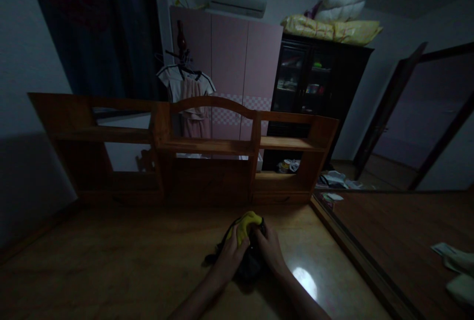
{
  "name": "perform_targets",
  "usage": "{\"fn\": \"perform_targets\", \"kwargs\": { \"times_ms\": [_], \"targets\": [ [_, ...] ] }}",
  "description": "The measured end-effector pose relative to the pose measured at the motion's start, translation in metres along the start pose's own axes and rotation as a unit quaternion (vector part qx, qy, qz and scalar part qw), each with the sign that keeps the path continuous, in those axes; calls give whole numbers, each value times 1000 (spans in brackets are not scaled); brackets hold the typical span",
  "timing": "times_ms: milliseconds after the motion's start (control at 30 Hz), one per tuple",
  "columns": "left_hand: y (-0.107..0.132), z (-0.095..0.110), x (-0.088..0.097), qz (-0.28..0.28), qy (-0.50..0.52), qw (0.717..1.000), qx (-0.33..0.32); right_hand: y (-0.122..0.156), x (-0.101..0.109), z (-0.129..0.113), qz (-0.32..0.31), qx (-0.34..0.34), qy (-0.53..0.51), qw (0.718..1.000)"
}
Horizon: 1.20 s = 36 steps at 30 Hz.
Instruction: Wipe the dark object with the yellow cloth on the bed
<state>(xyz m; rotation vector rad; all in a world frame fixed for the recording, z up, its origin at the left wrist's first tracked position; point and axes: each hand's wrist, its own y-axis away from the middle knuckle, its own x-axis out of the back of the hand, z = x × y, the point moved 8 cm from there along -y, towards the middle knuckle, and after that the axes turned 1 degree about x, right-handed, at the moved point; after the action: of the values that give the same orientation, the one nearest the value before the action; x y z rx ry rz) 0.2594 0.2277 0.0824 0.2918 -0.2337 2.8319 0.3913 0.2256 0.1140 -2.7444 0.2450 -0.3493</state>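
A dark bundle of cloth with a yellow part (247, 225) lies on the wooden surface (129, 265) in front of me. My left hand (231, 255) is closed on its left side, fingers curled around the yellow and black fabric. My right hand (269, 249) grips the right side of the same bundle, fingers bent over the dark cloth. Both hands touch the bundle and nearly meet over it. The room is dim, so the fabric's shape is hard to make out.
A wooden shelf unit (207, 147) stands along the far edge. Behind it are a pink wardrobe (244, 63), hanging clothes (187, 93) and a dark glass cabinet (314, 83) with bedding on top. The wood floor (400, 241) at right holds scattered items.
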Motion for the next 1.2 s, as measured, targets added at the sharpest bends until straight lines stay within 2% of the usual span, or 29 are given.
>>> {"fn": "perform_targets", "kwargs": {
  "times_ms": [100, 233, 433, 667, 767, 867, 1000, 1200],
  "targets": [
    [-2, -6, 3, 13, -26, 1000, 8, 4, -3, -5, -9, 26, 46, 999],
    [-3, -19, 12, 76, -69, 994, 39, 8, -8, -8, -44, 58, 113, 991],
    [1, -11, 15, 112, -58, 991, 39, 8, -7, -13, -71, 92, 186, 976],
    [0, -9, 16, 96, -103, 989, 35, 10, -9, -24, -99, 113, 189, 971],
    [-2, -15, 14, 93, -136, 986, 40, 9, -9, -22, -98, 109, 190, 971],
    [-3, -14, 11, 82, -157, 984, 14, 8, -7, -16, -91, 89, 207, 970],
    [-2, -11, 4, 37, -163, 986, -12, 5, -3, -7, -72, 46, 248, 965],
    [-3, -19, 4, -17, -150, 988, 20, 5, -3, -1, -69, 20, 251, 965]
  ]
}}
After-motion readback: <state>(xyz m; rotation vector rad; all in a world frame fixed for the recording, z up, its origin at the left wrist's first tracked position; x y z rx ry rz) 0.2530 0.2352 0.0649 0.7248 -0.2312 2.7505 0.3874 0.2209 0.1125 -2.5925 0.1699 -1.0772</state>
